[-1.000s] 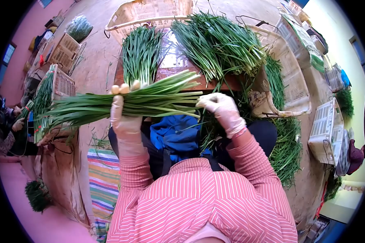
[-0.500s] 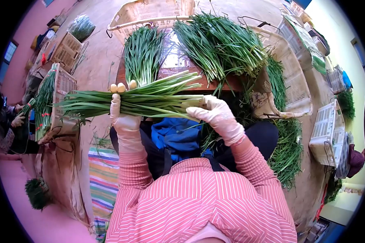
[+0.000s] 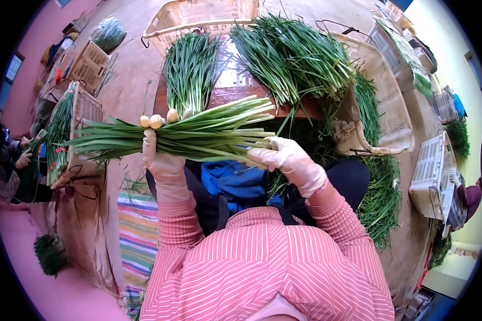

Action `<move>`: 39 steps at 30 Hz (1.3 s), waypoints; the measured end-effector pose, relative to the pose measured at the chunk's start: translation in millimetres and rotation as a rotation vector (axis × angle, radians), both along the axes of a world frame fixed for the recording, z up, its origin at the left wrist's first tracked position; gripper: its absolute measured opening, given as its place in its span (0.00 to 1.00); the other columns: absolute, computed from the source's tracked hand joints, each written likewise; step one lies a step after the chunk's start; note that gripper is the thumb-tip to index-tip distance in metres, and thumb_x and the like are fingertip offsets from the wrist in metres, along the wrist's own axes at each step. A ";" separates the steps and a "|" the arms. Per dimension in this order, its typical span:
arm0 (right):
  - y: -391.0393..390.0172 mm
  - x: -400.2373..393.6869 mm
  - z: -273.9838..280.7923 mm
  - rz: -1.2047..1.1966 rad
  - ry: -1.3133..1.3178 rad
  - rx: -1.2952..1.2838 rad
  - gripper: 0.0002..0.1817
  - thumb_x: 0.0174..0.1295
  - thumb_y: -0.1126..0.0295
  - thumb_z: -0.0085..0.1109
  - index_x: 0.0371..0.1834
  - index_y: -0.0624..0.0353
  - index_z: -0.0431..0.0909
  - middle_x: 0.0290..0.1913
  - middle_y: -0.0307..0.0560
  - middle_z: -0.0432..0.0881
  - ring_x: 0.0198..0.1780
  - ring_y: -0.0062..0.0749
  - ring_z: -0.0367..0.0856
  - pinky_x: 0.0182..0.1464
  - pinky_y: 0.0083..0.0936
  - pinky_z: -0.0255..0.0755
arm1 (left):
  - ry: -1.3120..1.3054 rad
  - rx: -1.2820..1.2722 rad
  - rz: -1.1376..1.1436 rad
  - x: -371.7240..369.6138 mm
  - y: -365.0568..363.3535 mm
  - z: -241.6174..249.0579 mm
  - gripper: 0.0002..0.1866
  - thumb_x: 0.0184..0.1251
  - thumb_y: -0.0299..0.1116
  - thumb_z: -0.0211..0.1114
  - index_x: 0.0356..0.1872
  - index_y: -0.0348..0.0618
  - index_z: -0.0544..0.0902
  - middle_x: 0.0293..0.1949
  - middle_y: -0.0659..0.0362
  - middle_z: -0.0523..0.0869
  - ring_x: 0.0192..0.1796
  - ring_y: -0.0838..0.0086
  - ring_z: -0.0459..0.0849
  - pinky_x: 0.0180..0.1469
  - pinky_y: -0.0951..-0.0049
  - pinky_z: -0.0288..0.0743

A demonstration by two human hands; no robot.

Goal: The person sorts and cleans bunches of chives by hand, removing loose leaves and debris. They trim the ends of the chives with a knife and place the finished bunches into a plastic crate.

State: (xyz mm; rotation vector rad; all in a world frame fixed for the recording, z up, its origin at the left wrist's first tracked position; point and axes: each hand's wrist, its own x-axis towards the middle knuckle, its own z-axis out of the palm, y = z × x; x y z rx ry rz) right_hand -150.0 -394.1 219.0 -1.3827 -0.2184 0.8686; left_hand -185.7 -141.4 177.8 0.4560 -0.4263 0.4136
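Observation:
A bunch of garlic chives [image 3: 209, 135] lies sideways above my lap, leaf tips to the left and pale stem ends to the right. My left hand [image 3: 166, 168], in a whitish glove, is wrapped round its leafy part, with fingertips showing over the top. At the stem end, my gloved right hand [image 3: 294, 163] has its thumb and fingers closed on the lower stems. Just beyond, a smaller pile of chives [image 3: 190, 69] and a larger pile of chives [image 3: 294, 59] rest on a low wooden table [image 3: 233, 96].
Plastic crates stand behind the table [image 3: 198, 18] and at its right [image 3: 393, 107]. Loose greens [image 3: 380, 208] cover the floor by my right knee. A striped mat [image 3: 136, 235] lies at left. Another person's hand [image 3: 24, 159] holds tied chives beside a crate [image 3: 85, 112].
The stems in the bunch have spread slightly at the right end. My right hand has shifted a little down and right along the lower stems; my left hand keeps its hold.

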 end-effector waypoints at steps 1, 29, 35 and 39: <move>3.2 -2.1 -1.7 -0.034 0.020 0.116 0.20 0.63 0.70 0.61 0.55 0.68 0.75 0.46 0.42 0.82 0.43 0.18 0.78 0.46 0.16 0.71 | -0.001 -0.001 -0.001 -0.7 -2.0 2.0 0.11 0.73 0.31 0.52 0.52 0.49 0.76 0.49 0.63 0.80 0.61 0.58 0.75 0.72 0.40 0.50; 21.9 -12.1 -38.6 -0.094 0.148 0.191 0.22 0.64 0.57 0.59 0.54 0.63 0.76 0.43 0.43 0.83 0.43 0.23 0.79 0.43 0.18 0.70 | -0.014 -0.036 0.028 2.8 -2.1 -3.8 0.12 0.71 0.29 0.53 0.53 0.48 0.77 0.49 0.61 0.80 0.61 0.57 0.75 0.72 0.40 0.50; 28.5 -20.4 -39.0 -0.226 0.094 0.216 0.21 0.61 0.66 0.63 0.55 0.65 0.75 0.47 0.44 0.82 0.44 0.23 0.80 0.46 0.20 0.72 | -0.008 -0.041 0.002 0.9 -0.7 -7.1 0.12 0.71 0.27 0.53 0.52 0.48 0.77 0.49 0.61 0.81 0.61 0.57 0.75 0.72 0.41 0.51; 29.8 -22.0 -31.5 -0.233 0.071 0.272 0.21 0.61 0.68 0.63 0.55 0.66 0.74 0.47 0.44 0.82 0.46 0.24 0.80 0.51 0.22 0.72 | 0.000 -0.055 -0.013 0.6 -1.0 -9.6 0.12 0.71 0.27 0.53 0.52 0.48 0.77 0.49 0.61 0.81 0.61 0.56 0.74 0.72 0.41 0.51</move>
